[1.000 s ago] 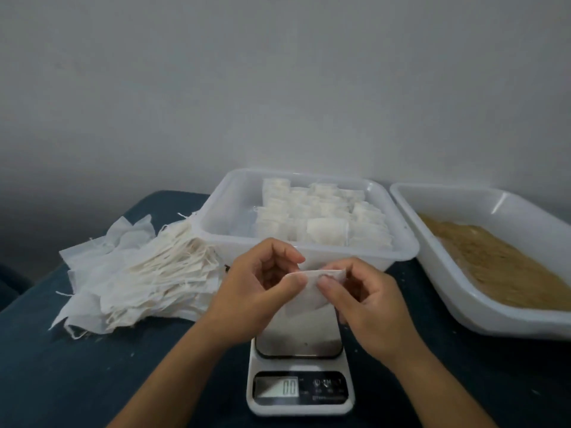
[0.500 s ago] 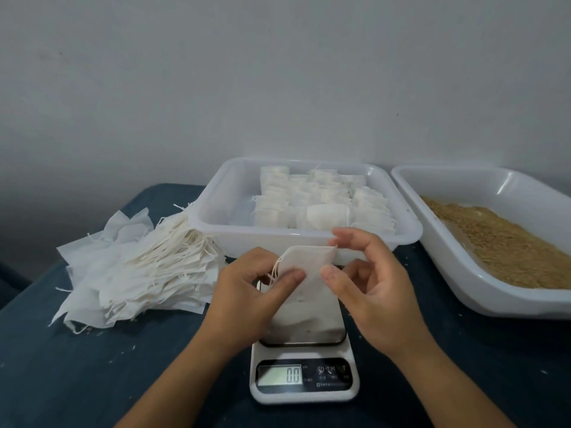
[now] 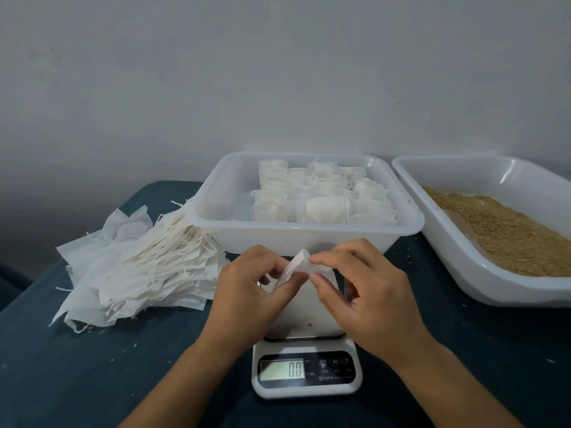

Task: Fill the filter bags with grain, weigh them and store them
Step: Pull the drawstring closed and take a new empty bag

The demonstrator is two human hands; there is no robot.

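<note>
While two bare hands work above a kitchen scale, one empty filter bag [image 3: 295, 267] is held between them in the air over the scale's platform. The left hand [image 3: 253, 291] pinches the bag's left edge between thumb and forefinger, its other fingers curled beneath. The right hand [image 3: 364, 291] pinches the bag's right edge at the top with thumb and fingertips, knuckles raised. The bag stands on edge, its mouth turned up and away from the person, its long axis running from that upper rim down toward the platform. One digital scale [image 3: 306, 366] sits on the dark blue table [image 3: 92, 366] directly below the hands; its display reads 0.0, and a few grain specks lie on its platform. Two white plastic tubs stand behind it. The storage tub [image 3: 210, 208], just beyond the hands, holds many filled bags [image 3: 324, 199] packed in rows, too tightly stacked to count. The grain tub [image 3: 463, 267], to the right, holds a bed of brown grain [image 3: 500, 233]. One loose pile of empty bags [image 3: 139, 273] with drawstrings lies at left, touching the storage tub.
</note>
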